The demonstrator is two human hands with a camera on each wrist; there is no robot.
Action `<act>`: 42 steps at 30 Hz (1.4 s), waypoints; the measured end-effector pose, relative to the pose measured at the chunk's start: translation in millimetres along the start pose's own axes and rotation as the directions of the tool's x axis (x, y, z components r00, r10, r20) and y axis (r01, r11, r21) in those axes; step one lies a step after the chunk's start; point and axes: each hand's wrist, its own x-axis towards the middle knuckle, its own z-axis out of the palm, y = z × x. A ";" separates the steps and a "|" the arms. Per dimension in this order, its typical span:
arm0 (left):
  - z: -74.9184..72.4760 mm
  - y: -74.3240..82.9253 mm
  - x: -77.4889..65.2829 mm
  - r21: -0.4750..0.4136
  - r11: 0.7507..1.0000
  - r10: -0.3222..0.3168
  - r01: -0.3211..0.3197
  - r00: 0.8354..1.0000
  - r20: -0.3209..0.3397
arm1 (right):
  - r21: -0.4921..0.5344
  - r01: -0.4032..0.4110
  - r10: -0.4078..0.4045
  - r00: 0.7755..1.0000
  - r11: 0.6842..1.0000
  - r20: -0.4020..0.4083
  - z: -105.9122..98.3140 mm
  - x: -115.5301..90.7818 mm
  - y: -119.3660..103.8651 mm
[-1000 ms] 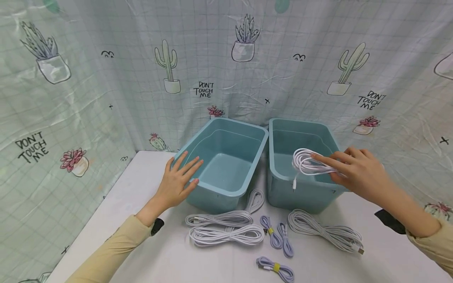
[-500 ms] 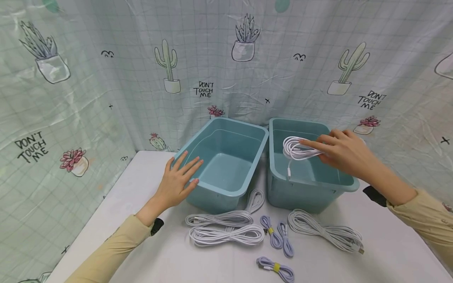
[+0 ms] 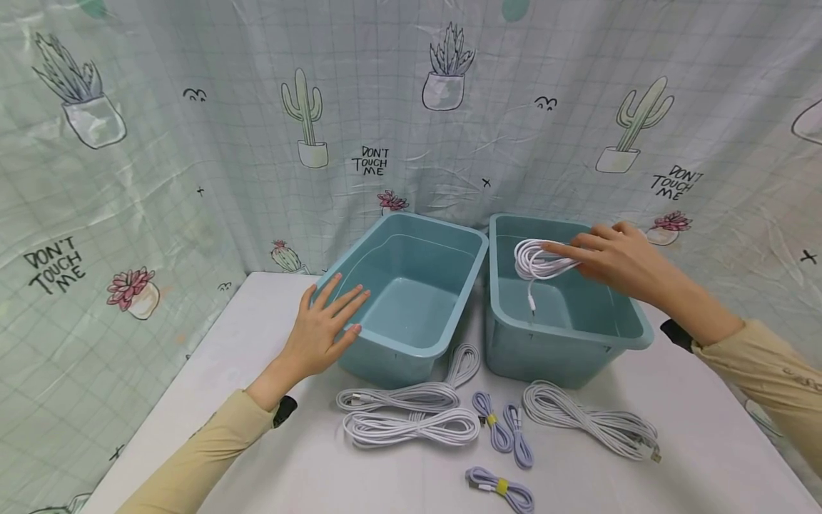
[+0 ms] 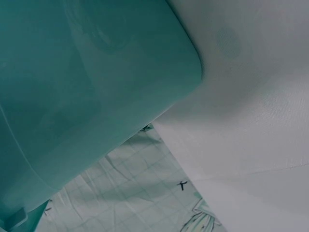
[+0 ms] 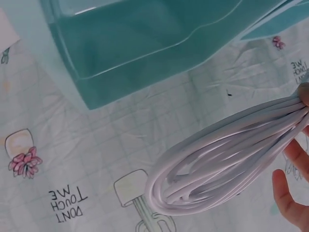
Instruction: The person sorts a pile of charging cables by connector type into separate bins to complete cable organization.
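Over the right teal bin (image 3: 571, 328) my right hand (image 3: 619, 260) pinches a coiled white cable (image 3: 536, 260), whose plug end dangles down over the bin's inside. The right wrist view shows the same cable (image 5: 227, 159) as a long looped bundle held near one end by the fingertips. At the left, my left hand (image 3: 321, 328) rests with spread, straight fingers on the near left rim of the left teal bin (image 3: 392, 343). Nothing is held in it. Only the bin's outer wall (image 4: 96, 87) and the table appear in the left wrist view; the hand itself is out of sight there.
In front of the bins lie white cable bundles (image 3: 411, 428), another white bundle (image 3: 591, 421) at right, and small lilac cables (image 3: 501, 485), some with yellow ties. A patterned curtain (image 3: 398, 107) hangs close behind the bins. The white table (image 3: 289, 457) ends at left.
My right hand has carried the white cable forward and slightly left, from the right bin's near rim to above its inside. The left hand has stayed in place.
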 end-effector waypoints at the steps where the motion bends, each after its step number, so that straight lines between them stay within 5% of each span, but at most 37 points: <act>1: -0.3 0.0 0.2 0.000 1.000 -0.001 0.001 1.000 0.002 | -0.003 0.001 -0.001 1.000 1.000 0.007 0.5 0.0 1.2; 14: -1.2 1.0 -0.1 -0.003 1.000 -0.005 0.005 1.000 0.016 | -0.032 0.039 -0.035 0.992 0.999 0.121 11.3 -2.3 15.4; 23: -1.3 0.6 0.0 0.016 1.000 0.002 -0.002 1.000 0.016 | -0.102 0.131 -0.104 0.967 0.986 0.233 24.1 -3.2 25.8; 42: 0.6 -0.5 -0.4 0.020 1.000 0.006 -0.006 1.000 0.016 | -0.054 0.242 -0.216 0.931 0.969 0.294 50.4 -6.3 36.5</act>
